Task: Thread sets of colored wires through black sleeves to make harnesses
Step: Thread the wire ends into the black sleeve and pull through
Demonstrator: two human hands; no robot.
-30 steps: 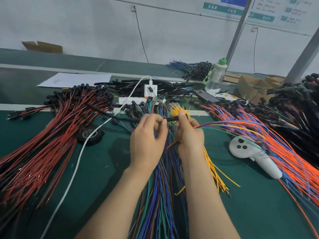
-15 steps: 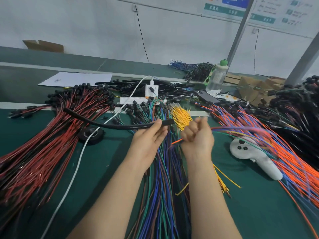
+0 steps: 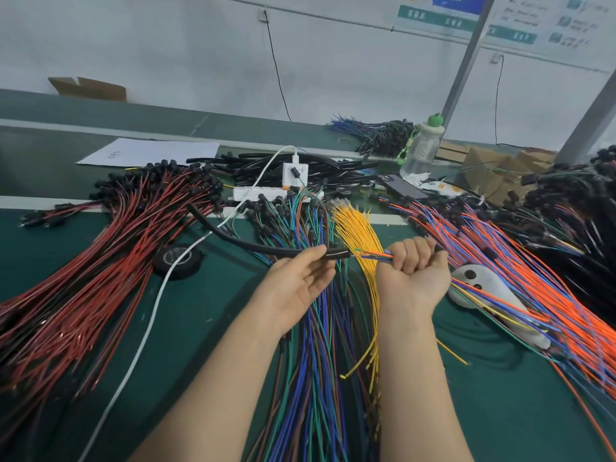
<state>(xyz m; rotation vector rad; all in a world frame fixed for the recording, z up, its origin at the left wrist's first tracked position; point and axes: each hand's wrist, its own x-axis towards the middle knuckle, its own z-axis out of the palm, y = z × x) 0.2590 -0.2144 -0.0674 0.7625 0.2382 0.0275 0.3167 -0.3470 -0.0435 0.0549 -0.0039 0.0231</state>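
Pinches the black sleeve (image 3: 253, 245) near its end between thumb and fingers of the left hand (image 3: 296, 288), just left of the yellow wires (image 3: 356, 228). Clenches the right hand (image 3: 413, 268) round a set of coloured wires (image 3: 371, 255), just right of the yellow wires, tips at the sleeve's mouth, above the yellow wires

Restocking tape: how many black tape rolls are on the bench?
1: the roll lies under the white cable, left of the left hand; wire piles may hide more.
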